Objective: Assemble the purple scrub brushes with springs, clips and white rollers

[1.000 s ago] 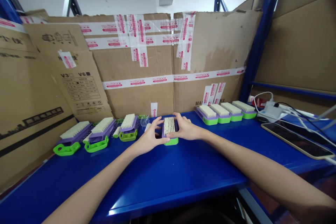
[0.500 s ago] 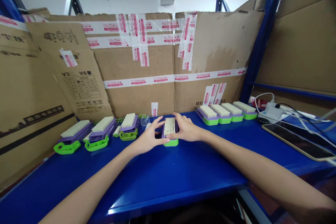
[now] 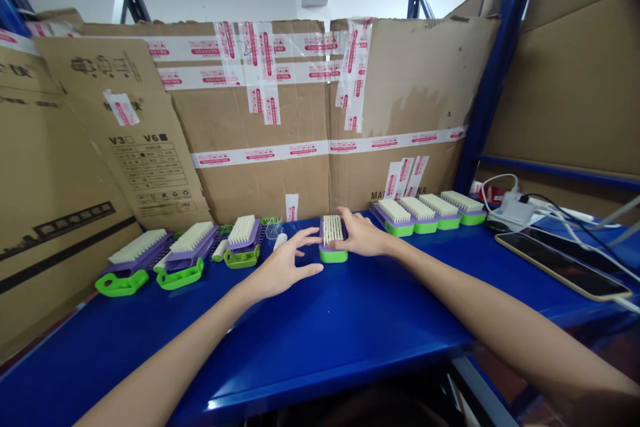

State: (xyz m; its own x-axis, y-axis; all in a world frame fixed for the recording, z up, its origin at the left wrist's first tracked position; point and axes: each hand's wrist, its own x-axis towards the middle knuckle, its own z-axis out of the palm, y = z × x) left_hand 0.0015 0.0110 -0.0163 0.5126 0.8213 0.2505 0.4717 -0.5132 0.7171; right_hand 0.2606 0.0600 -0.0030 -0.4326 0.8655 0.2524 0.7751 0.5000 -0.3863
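Head view: we find the brush (image 3: 332,235) at centre, its right side grasped by the right hand (image 3: 364,233); the left hand (image 3: 286,267), released, spreads just beside it. Blue shelf (image 3: 330,333) extends to its near edge; a gap separates the brush row (image 3: 421,209) at right.

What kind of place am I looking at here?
Probably a storeroom or warehouse corner used as a workbench. Blue rack posts rise around a blue worktop, taped cardboard walls it in, and several matching brushes stand on it.
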